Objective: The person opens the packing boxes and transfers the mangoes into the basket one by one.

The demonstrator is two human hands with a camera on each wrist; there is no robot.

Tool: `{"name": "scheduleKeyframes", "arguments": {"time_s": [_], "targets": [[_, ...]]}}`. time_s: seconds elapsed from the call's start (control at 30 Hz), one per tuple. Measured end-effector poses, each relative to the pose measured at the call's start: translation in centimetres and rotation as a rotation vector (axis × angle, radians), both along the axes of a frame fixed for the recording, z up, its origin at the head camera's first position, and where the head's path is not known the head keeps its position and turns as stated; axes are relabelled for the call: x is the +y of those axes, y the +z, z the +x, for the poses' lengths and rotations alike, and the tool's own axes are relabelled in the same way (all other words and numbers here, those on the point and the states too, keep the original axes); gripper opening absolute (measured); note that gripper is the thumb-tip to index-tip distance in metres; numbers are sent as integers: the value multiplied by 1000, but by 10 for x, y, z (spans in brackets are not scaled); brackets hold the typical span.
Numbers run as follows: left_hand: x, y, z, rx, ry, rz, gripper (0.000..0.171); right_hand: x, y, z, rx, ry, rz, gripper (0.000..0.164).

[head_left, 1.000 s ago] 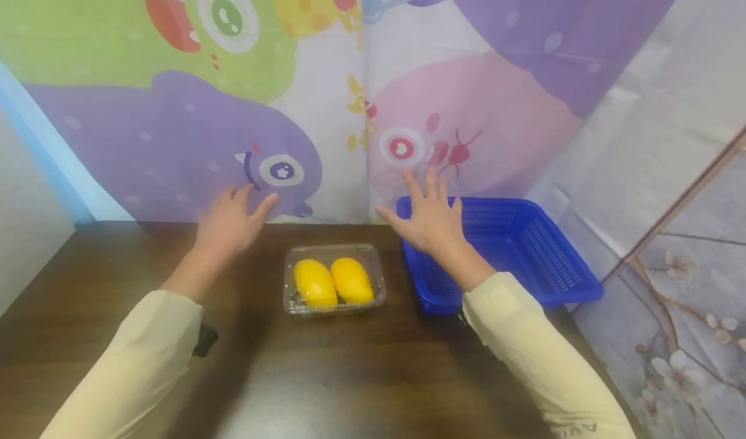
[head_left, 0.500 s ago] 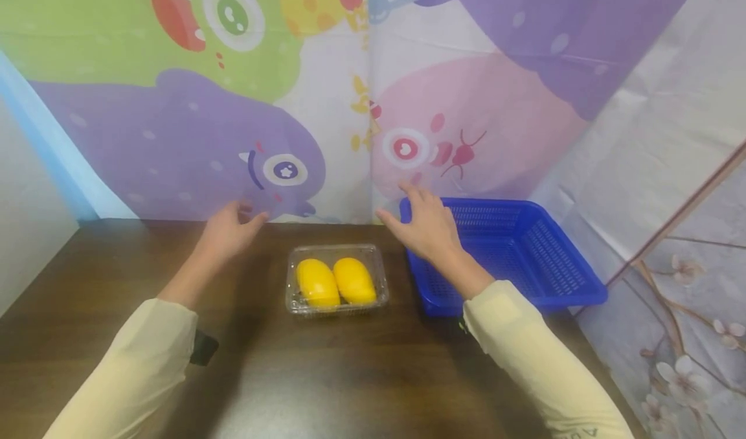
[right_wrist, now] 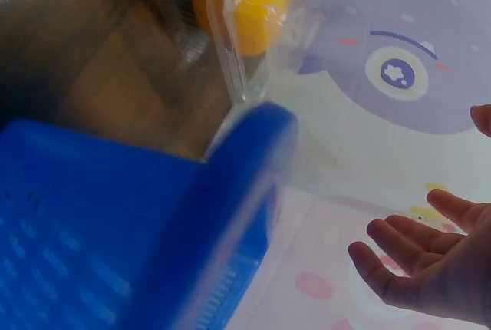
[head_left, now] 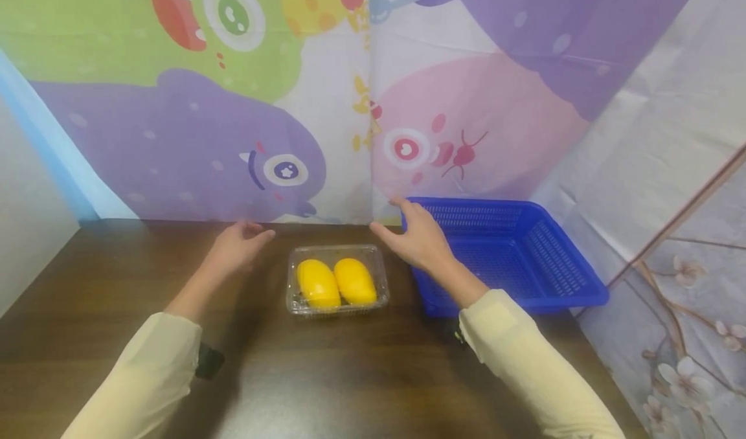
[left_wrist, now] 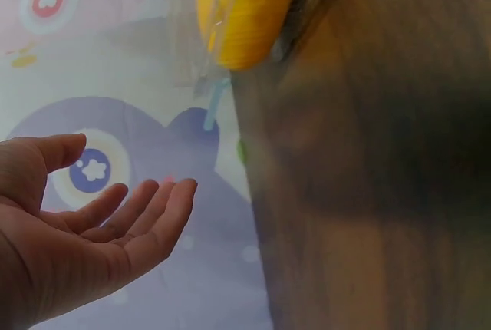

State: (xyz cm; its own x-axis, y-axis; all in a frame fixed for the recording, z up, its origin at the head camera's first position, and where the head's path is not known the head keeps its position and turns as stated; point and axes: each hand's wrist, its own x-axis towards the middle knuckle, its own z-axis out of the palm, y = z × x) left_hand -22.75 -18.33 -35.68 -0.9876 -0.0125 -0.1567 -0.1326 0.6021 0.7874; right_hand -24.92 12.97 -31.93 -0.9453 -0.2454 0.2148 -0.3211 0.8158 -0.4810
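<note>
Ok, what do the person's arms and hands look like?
The left hand and right hand are ungloved. The left sleeve and right sleeve are pale yellow. A dark block shows beside the left sleeve's end, a smaller dark piece beside the right's.

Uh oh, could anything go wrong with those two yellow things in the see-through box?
Maybe! The clear box looks thin, so it could bend if the left grip and right grip, out on either side, squeezed hard. The yellow things lie side by side inside, so tipping the box might make them slide or bump. And in the head view the right grip overlaps the blue basket, so a sideways swing could knock it.
</note>
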Motion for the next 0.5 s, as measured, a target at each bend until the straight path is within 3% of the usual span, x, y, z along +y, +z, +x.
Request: {"name": "scheduleKeyframes", "arguments": {"time_s": [0.3, 0.5], "targets": [[5, -16, 0, -133, 7, 358, 63, -10, -20, 4, 16, 65, -18, 61], [10, -26, -2, -178, 17, 429, 64, -15, -29, 5, 2, 108, -28, 58]]}}
